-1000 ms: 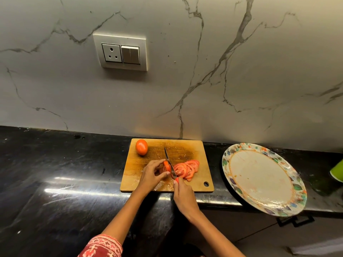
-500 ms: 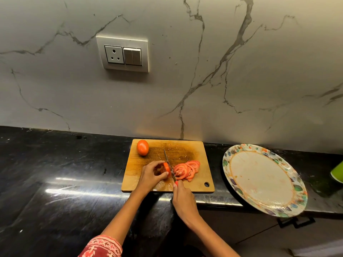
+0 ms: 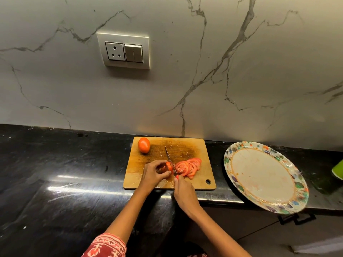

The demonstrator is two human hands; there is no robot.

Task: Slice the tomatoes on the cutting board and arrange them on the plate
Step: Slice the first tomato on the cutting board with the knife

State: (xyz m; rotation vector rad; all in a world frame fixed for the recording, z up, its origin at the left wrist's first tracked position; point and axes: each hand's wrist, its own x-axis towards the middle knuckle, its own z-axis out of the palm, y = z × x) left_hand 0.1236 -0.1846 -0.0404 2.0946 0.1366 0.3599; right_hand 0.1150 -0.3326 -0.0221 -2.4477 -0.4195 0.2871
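Tomato end (image 3: 169,166) is lying on the cutting board (image 3: 201,175), pinched by the curled left hand (image 3: 155,175). Right hand (image 3: 183,191) is gripping a knife (image 3: 169,160), its blade standing between that piece and the slices (image 3: 188,166). Whole tomato (image 3: 144,145) is sitting at the board's far left corner; the plate (image 3: 265,177) is lying well apart on the right.

1. The knife handle (image 3: 177,176) is almost wholly covered by the right hand (image 3: 182,191); only a red tip shows.
2. The tomato end piece (image 3: 169,166) is partly hidden behind the left hand (image 3: 153,175) and its fingers.
3. A green object (image 3: 338,170) is cut off by the right edge; what it is cannot be told.
4. The patterned sleeve (image 3: 106,246) runs off the bottom edge.
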